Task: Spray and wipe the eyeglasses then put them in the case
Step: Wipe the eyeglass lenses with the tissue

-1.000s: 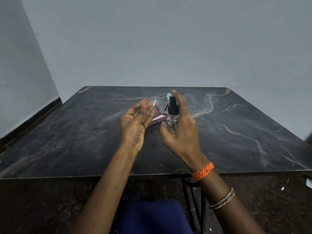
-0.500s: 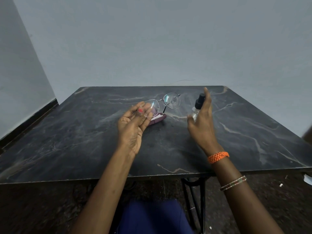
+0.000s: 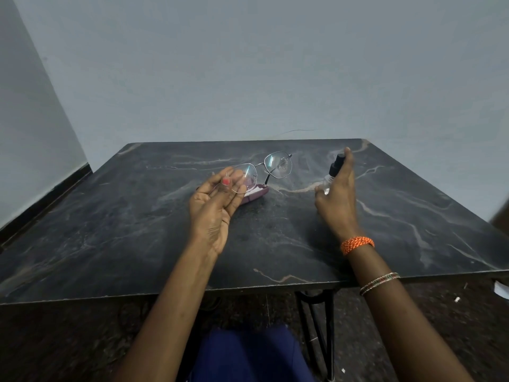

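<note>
Thin metal-framed eyeglasses (image 3: 278,164) are held up over the middle of the dark marble table (image 3: 137,221). My left hand (image 3: 216,205) pinches their left lens rim between thumb and fingers. Behind and below that hand lies a maroon glasses case (image 3: 257,193), partly hidden. To the right, my right hand (image 3: 337,199) grips a small clear spray bottle with a black nozzle (image 3: 333,172), forefinger resting on top of the nozzle, low over the table.
A grey wall stands just behind the table's far edge, another wall at the left. The table's black metal leg (image 3: 316,321) shows under the near edge, beside my blue-clad lap. Small debris lies on the floor at the right.
My right hand has carried the spray bottle away from the glasses to the right and down toward the table. My left hand keeps the glasses in about the same spot.
</note>
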